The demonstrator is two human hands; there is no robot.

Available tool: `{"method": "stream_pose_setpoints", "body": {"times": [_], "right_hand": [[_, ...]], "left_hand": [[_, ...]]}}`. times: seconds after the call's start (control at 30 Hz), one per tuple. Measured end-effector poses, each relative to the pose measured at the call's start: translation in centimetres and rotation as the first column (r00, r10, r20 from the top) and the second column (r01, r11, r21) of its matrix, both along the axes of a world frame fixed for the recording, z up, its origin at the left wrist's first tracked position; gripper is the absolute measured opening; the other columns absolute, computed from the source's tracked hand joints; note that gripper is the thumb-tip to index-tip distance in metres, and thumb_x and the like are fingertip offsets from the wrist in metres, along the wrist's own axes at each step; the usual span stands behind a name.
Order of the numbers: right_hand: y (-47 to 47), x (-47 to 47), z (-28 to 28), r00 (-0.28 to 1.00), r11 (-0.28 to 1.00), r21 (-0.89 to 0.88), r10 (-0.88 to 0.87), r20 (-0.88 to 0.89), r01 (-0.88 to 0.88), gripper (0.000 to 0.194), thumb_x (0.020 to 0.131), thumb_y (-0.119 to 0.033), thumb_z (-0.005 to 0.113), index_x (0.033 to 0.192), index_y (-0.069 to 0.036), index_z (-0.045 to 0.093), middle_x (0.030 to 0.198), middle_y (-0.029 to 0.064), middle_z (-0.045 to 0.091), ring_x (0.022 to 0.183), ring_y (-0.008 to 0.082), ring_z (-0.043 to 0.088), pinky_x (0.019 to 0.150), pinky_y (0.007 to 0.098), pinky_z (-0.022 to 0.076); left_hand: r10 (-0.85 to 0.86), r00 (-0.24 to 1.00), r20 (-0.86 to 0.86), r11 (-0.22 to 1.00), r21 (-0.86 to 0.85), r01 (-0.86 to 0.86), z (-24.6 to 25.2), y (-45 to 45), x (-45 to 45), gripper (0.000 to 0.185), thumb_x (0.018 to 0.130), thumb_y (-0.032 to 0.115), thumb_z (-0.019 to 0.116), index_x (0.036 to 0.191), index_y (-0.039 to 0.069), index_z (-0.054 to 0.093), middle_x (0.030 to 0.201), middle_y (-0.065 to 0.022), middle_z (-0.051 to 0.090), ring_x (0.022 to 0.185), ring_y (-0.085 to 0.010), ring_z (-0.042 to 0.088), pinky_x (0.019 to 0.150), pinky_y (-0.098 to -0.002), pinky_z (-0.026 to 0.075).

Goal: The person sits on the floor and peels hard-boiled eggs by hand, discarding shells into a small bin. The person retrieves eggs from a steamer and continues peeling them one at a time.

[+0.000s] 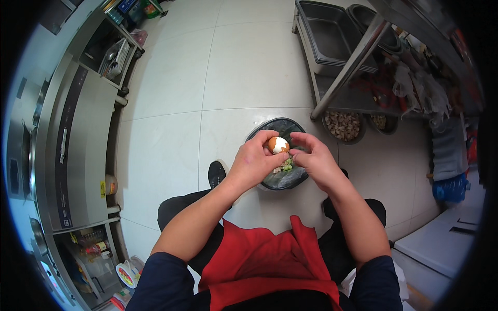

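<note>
A brown egg (279,145), with part of its shell off and the white showing, is between the fingers and thumb of my left hand (253,158). My right hand (314,155) is close beside the egg, its fingers apart and curved; whether it pinches a bit of shell I cannot make out. Both hands are over a round dark bin (287,186) lined with a plastic bag. Green and pale food scraps (286,166) lie inside the bin, partly hidden by my hands.
On the right, a metal rack (352,72) holds stacked steel trays (328,31). Under it are a bowl of light brown chunks (342,126) and a smaller bowl (383,123). A steel cabinet (83,147) runs along the left. My red apron (264,256) hangs between my knees.
</note>
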State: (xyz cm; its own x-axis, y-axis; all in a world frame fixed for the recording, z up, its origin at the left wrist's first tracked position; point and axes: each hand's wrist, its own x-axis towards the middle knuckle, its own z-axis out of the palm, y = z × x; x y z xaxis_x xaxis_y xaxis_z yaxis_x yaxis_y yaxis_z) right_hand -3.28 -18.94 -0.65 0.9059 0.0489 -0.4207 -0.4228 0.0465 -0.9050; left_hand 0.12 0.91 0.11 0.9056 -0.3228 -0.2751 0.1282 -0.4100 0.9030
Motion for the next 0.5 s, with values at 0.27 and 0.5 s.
{"method": "stream_pose_setpoints", "body": {"times": [0.27,0.5], "right_hand": [[-1.2,-0.4,0.7,0.983,0.967,0.253,0.031,-0.183,0.016,0.051,0.103,-0.025,0.069,0.145,0.002,0.058,0.125,0.0075,0.070,0.102,0.0109,0.067,0.089,0.0258,0.0546],[-2.1,-0.6,0.3,0.994,0.986,0.166,0.000,-0.110,0.019,0.044,0.104,-0.022,0.069,0.139,0.005,0.063,0.115,0.0090,0.073,0.099,0.0117,0.068,0.087,0.0272,0.0557]], "left_hand": [[-0.036,0.999,0.021,0.999,-0.040,0.037,-0.8,-1.5,-0.9,0.057,0.093,0.017,0.080,0.141,-0.004,0.059,0.096,-0.0029,0.069,0.085,-0.0080,0.063,0.081,-0.0263,0.055],[-0.065,0.997,-0.035,0.995,-0.078,0.062,-0.2,-1.6,-0.8,0.052,0.096,0.018,0.075,0.141,-0.004,0.061,0.106,-0.0083,0.074,0.093,-0.0111,0.069,0.087,-0.0282,0.057]]}}
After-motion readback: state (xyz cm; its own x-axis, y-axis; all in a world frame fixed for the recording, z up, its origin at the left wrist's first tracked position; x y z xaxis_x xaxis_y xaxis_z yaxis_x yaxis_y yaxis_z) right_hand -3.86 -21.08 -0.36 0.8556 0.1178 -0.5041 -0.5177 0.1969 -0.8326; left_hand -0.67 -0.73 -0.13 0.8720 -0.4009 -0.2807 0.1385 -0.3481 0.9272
